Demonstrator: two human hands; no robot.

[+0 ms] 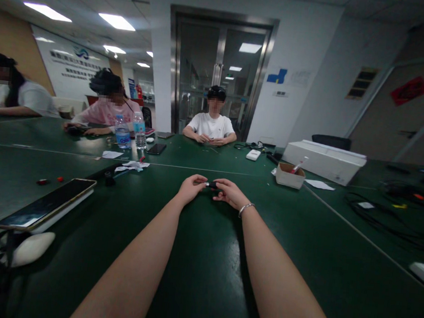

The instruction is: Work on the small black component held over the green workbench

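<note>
Both arms reach forward over the dark green table [200, 278]. Between the fingertips is a small black cylinder with a silver end [211, 184], lying roughly level just above the tabletop. My left hand [191, 187] pinches its silver end with thumb and fingers. My right hand [231, 193], with a silver bracelet [245, 210] at the wrist, grips the black end, its lower fingers curled beneath. Fingers cover part of the cylinder, and its exact kind is too small to make out.
A phone on a white box [53, 204] and a white mouse-shaped object [33, 249] with black straps lie left. Beyond stand two water bottles [139, 131] and crumpled paper [132, 166]. Right are a small open box [289, 177], a long white box [324, 160] and cables. Several people sit around.
</note>
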